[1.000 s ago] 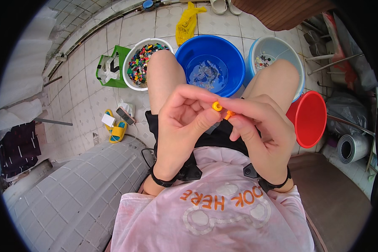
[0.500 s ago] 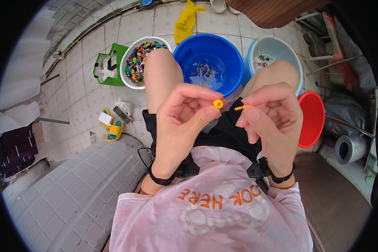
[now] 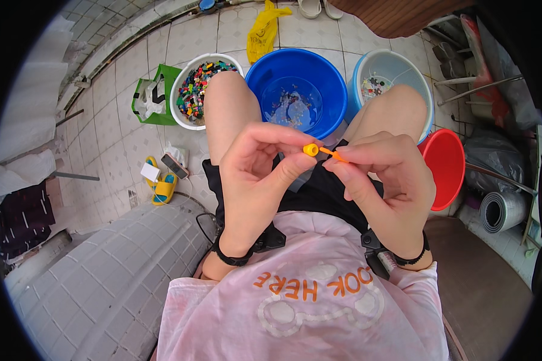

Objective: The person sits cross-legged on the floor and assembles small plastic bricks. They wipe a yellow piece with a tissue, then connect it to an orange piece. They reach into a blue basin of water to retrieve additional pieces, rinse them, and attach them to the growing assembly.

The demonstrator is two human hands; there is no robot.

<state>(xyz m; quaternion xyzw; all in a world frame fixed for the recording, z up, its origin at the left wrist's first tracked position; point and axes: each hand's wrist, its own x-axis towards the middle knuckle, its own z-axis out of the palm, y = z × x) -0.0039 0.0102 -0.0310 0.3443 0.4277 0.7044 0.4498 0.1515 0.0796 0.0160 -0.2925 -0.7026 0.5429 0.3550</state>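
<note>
Between thumb and forefinger, my left hand (image 3: pixel 256 162) pinches a small round yellow toy piece (image 3: pixel 310 150) with a hollow in its end. My right hand (image 3: pixel 391 174) grips a small orange stick (image 3: pixel 334 154) with a narrow tip and a wider back end. The stick's tip points left at the yellow piece, right beside it; whether they touch I cannot tell. Both hands are raised above my lap. Beyond my knees stands a blue tub (image 3: pixel 337 78) holding water and several small pieces.
A white basin (image 3: pixel 174 90) full of colourful toy bricks stands left of the blue tub. To its right are a light blue bucket (image 3: pixel 427 96) with small pieces and a red bucket (image 3: pixel 445 171). A green bag (image 3: pixel 165 75) and yellow slippers (image 3: pixel 164 189) lie on the left floor.
My right hand has moved the orange stick left, up to the yellow piece. The yellow piece has turned slightly in my left fingers.
</note>
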